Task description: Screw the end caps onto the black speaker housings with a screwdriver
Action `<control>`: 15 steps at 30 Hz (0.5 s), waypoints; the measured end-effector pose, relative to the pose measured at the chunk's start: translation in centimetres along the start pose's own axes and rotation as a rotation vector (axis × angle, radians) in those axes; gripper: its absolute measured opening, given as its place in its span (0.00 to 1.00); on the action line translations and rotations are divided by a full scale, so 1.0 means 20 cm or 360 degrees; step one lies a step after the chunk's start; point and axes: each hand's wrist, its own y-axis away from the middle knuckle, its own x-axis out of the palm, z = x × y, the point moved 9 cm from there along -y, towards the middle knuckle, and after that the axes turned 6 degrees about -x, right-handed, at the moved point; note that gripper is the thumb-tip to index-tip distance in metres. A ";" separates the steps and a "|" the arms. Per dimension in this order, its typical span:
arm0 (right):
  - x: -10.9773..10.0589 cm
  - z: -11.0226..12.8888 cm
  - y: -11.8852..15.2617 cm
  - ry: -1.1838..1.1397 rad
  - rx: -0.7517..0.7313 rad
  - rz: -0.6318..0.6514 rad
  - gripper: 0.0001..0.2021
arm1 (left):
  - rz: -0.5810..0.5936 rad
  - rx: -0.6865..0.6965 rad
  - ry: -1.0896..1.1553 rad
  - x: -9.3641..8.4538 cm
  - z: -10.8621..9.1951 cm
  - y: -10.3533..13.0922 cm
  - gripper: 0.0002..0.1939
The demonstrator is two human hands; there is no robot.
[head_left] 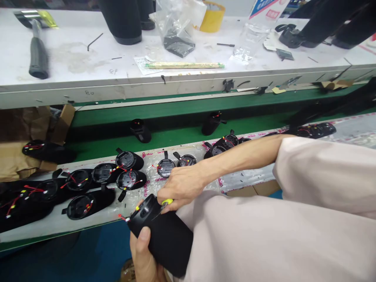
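A black fabric-covered cylinder (172,241) is tilted in front of the body, with red wires and white connectors sticking out of its upper left end. My left hand (143,250) wraps round it from below, the thumb lying along its side. Above it, my right hand (182,188) is closed round a small tool with a yellow handle (167,202). The tool's thin tip points at the cylinder's fabric, close to a black plastic panel (146,209). The palm side of my right hand is hidden.
Several similar cylinders (80,206) with exposed wires lie along the plastic-covered bench (152,188). Two more stand on the green belt (176,135). The white shelf (88,78) behind holds a hammer (38,58), a yellow tape roll (212,17) and a clear bottle (249,39).
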 end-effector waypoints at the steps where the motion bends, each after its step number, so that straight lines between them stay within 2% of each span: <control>1: 0.00 -0.02 0.00 -0.0025 0.0055 -0.0018 0.16 | 0.0015 -0.0044 0.0118 0.00 0.01 0.00 0.33; 4: 0.00 -0.04 0.02 0.0012 0.0240 -0.0008 0.18 | -0.0041 -0.0096 0.0283 -0.01 0.03 -0.01 0.31; 8: 0.00 0.02 0.03 0.0029 0.0330 0.0024 0.18 | -0.0112 -0.0179 0.0318 -0.04 0.05 -0.02 0.26; 15: 0.01 0.09 -0.01 -0.0026 0.0340 0.0001 0.15 | -0.0167 -0.0098 0.0217 -0.14 0.07 -0.06 0.32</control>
